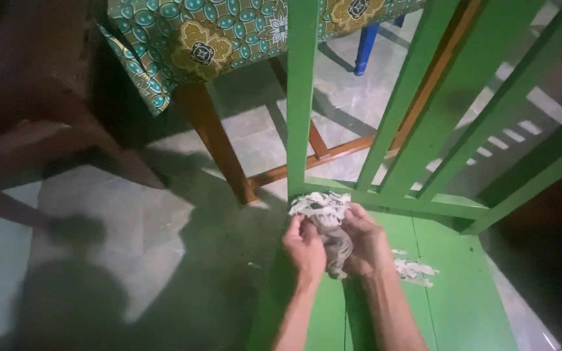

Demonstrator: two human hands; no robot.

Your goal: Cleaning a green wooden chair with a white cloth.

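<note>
A green wooden chair (463, 299) stands in front of me, its slatted back (424, 97) rising to the upper right. Both my hands meet over the back left corner of the seat. My left hand (304, 247) and my right hand (367, 240) are closed together on a crumpled greyish-white rag (333, 244). Just beyond the hands, a patch of scraped, whitish flaking paint (320, 203) covers the seat's corner. A smaller whitish patch (414, 270) lies on the seat to the right of my right wrist.
A table with a green and yellow patterned cloth (196, 39) and brown wooden legs (219, 146) stands behind the chair. A dark wooden chair (47, 130) is at the left. A blue leg (364, 45) shows at the back. The floor (99, 221) is pale tile.
</note>
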